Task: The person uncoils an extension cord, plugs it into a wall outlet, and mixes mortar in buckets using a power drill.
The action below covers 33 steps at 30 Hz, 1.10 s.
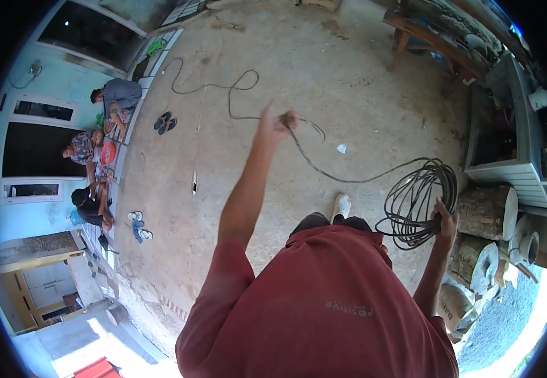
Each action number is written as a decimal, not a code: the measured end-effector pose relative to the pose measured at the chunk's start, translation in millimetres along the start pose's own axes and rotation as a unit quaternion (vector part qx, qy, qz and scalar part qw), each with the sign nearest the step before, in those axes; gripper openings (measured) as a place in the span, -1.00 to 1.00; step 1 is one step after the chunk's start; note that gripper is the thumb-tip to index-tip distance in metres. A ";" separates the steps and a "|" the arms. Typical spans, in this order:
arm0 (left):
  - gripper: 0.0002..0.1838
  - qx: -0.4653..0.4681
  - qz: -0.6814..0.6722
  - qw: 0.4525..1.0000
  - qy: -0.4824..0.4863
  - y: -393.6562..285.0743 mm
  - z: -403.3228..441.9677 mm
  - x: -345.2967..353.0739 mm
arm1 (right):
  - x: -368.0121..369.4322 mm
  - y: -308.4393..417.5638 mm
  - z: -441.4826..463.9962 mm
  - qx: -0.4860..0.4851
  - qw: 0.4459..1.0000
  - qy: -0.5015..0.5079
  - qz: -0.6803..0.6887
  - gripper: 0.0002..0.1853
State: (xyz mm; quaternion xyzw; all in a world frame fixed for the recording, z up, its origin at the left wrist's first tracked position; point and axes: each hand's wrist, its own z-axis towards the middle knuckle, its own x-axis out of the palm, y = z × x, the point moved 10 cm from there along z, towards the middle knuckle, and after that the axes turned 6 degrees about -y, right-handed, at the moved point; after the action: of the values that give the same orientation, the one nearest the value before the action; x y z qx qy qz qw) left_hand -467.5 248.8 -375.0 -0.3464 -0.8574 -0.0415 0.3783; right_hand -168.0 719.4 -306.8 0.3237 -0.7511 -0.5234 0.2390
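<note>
My right hand [446, 222] is closed around one side of a loose coil of dark cable [417, 205], held out to the right of my body. From the coil a single strand runs left to my left hand [276, 124], which is raised ahead of me and smeared by motion. Its fingers appear closed on the cable. Beyond that hand, the rest of the cable [229, 101] lies in loops over the concrete floor, with a loose end curving just to the right of the hand.
Three people [119, 97] sit along the tiled ledge on the left, around a red basin [108, 153]. Dark sandals [165, 123] and blue-white sandals [139, 228] lie near them. At right stand a cabinet [513, 167], cut logs [490, 211] and a wooden bench [434, 39].
</note>
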 end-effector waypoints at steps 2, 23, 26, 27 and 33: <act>0.07 0.200 0.098 0.970 -0.096 -97.8 -18.0 -46.2 | -47.0 5.3 -11.8 -0.018 0.999 -0.037 0.019 -0.88; 0.08 -0.354 0.270 0.872 0.202 663.9 -140.4 102.6 | -288.0 47.0 -123.8 -0.059 0.976 -0.144 -0.152 -0.74; -0.19 -0.317 0.142 0.922 0.172 673.8 -117.3 140.0 | -340.3 16.4 -105.6 -0.103 0.968 -0.220 0.061 -0.73; -0.29 -0.272 0.112 0.947 0.130 663.4 -105.5 143.5 | -356.6 11.2 -107.0 -0.101 0.966 -0.229 0.066 -0.73; -0.73 -0.116 0.114 0.986 0.037 541.9 -26.0 128.5 | -475.2 -52.7 -108.3 -0.012 0.890 -0.335 0.311 -0.74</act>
State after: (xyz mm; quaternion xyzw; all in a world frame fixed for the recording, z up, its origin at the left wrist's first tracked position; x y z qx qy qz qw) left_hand -173.4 722.4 -373.1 -0.4814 -0.7870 -0.1102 0.3697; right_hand 241.4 988.1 -329.5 -0.1233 -0.8427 -0.5083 0.1277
